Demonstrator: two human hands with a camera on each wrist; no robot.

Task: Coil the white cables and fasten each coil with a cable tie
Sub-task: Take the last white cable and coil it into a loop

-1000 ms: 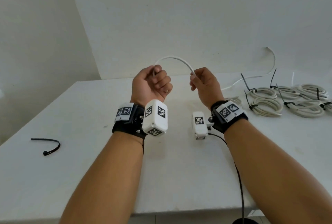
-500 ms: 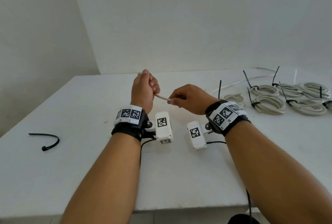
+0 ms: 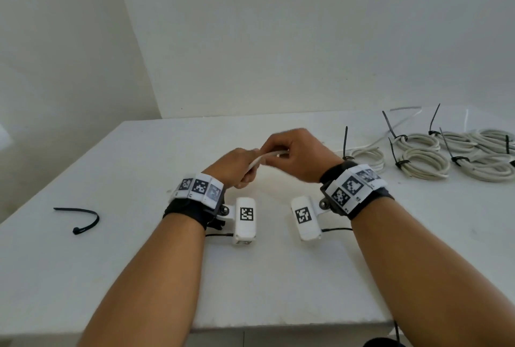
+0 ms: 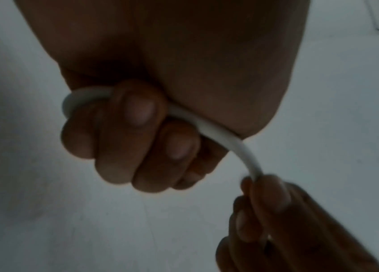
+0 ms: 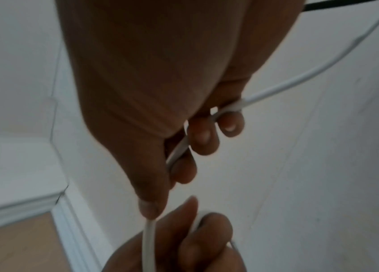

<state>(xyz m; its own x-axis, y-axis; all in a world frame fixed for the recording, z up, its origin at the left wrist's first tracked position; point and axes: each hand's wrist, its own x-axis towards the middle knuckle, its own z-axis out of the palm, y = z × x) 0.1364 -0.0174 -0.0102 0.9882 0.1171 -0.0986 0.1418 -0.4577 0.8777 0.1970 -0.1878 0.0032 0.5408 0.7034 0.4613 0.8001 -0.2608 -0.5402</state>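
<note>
Here, seen from the head camera, a person's left hand [image 3: 237, 168] and right hand [image 3: 295, 155] are meeting above the middle of a white tabletop [image 3: 278, 277], sharing a thin white round cable [image 3: 262, 161] that is bridging the short gap between them. A loose black plastic cable tie [image 3: 80, 220] is lying curved at the table's left side, while a cluster of white cable coils bound with black ties [image 3: 426, 158] is sitting at the far right.

From the left wrist, the left hand's fingers [image 4: 135, 136] are curling tightly round the cable [image 4: 225, 139], which is looping inside the fist and arcing down to the right hand's pinching fingertips [image 4: 267, 195].

From the right wrist, the right hand's thumb and fingers [image 5: 151, 193] are pinching the cable [image 5: 149, 244], and its free length is trailing away over the table at upper right.
</note>
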